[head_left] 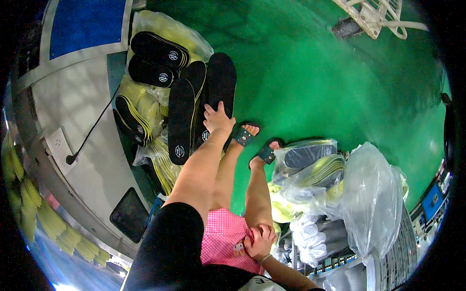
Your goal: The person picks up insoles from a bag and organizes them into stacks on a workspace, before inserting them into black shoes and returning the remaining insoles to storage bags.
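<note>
My left hand (pixel 219 120) lies palm down over the near part of a long black insole (pixel 222 77), fingers loosely spread and a little bent, with the thumb out along its right side. I can't tell whether the fingers are pinching the insole or only resting on it, since the hand covers its own underside and the insole's near end.

The insole reaches away from me, ahead of my left fingertips; its long axis runs almost straight out, close to the line of my left forearm, and its rounded far end lies bare beyond the hand. Just to its left, a black insole stack (pixel 182 116) with yellow edges lies lengthwise in nearly the same direction. Past that, an upper bundle (pixel 158 46) lies more crosswise, with a clear bag (pixel 165 22) of yellowish things behind it.

My left hand is clearly the nearer one. My right hand (pixel 261 240) is back by my body, well apart from the insoles, resting on my pink checked apron (pixel 221 235) with its fingers curled; whether it has hold of the cloth, I can't tell. My sandals (pixel 244 137) stand on the green floor (pixel 301 92) to the right of the insole's near end, and a big clear sack (pixel 366 199) is farther right.
</note>
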`<control>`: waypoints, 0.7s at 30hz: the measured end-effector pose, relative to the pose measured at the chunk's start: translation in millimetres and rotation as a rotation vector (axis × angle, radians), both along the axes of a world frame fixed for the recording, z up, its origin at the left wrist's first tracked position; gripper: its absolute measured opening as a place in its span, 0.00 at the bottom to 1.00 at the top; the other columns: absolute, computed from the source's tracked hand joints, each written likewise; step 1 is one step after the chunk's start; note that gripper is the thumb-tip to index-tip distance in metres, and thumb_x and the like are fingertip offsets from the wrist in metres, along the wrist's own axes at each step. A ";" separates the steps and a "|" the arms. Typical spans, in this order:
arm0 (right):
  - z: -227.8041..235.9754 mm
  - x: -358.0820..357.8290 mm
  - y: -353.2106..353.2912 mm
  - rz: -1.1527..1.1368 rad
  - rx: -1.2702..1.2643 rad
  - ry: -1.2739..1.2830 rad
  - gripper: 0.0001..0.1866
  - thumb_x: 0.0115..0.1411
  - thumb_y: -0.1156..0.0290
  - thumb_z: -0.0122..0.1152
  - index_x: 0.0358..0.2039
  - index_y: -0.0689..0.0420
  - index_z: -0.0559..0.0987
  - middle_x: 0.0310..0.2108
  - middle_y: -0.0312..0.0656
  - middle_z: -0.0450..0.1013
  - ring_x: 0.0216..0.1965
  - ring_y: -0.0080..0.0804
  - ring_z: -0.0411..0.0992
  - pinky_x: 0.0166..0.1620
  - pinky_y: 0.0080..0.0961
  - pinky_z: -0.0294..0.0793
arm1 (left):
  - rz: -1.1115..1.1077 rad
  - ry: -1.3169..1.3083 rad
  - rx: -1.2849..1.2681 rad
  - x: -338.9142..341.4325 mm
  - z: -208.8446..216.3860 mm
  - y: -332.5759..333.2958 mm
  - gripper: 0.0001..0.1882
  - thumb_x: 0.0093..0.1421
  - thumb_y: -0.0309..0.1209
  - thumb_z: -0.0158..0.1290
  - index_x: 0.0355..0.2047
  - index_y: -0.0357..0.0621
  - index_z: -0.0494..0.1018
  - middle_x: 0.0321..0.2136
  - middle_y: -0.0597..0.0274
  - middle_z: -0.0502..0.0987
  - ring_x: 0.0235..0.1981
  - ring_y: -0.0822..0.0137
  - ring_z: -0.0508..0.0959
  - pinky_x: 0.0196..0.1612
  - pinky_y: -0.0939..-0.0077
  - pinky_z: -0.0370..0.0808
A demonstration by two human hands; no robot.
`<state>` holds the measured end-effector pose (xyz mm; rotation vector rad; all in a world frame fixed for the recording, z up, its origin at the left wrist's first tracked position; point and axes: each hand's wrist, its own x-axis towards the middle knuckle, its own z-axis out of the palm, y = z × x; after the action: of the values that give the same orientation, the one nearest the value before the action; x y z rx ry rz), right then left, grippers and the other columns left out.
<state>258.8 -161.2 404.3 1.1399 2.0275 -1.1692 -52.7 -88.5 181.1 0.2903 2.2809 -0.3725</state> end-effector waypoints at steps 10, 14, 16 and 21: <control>2.8 -10.1 11.9 0.014 0.058 0.024 0.18 0.40 0.59 0.55 0.33 0.50 0.72 0.44 0.42 0.56 0.48 0.46 0.50 0.46 0.42 0.50 | -0.083 -0.013 -0.210 -2.3 45.5 -10.7 0.33 0.47 0.47 0.49 0.49 0.40 0.59 0.56 0.48 0.42 0.58 0.57 0.43 0.55 0.59 0.42; 9.2 -8.8 8.3 0.043 0.005 -0.074 0.19 0.42 0.55 0.51 0.36 0.47 0.72 0.46 0.39 0.55 0.50 0.44 0.49 0.46 0.44 0.50 | -0.162 0.099 0.178 24.9 94.1 -27.5 0.29 0.44 0.39 0.49 0.46 0.40 0.61 0.54 0.54 0.47 0.56 0.57 0.46 0.55 0.56 0.43; 12.7 -7.5 6.0 0.024 -0.003 -0.090 0.20 0.43 0.54 0.49 0.37 0.47 0.71 0.47 0.39 0.55 0.51 0.43 0.48 0.46 0.44 0.50 | -0.191 0.014 0.252 38.1 138.0 -32.8 0.28 0.44 0.40 0.49 0.46 0.44 0.61 0.55 0.54 0.47 0.56 0.57 0.46 0.55 0.56 0.42; 22.7 0.1 25.1 -0.146 -0.099 -0.084 0.17 0.45 0.53 0.48 0.34 0.45 0.73 0.41 0.43 0.65 0.43 0.41 0.63 0.39 0.43 0.65 | -0.195 -0.308 0.077 39.3 223.4 -76.1 0.28 0.41 0.41 0.50 0.45 0.50 0.62 0.53 0.57 0.52 0.52 0.57 0.55 0.53 0.59 0.50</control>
<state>258.9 -136.1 426.9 1.2835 1.8284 -1.2562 -13.4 -164.6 404.5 0.5725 1.9718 -0.3155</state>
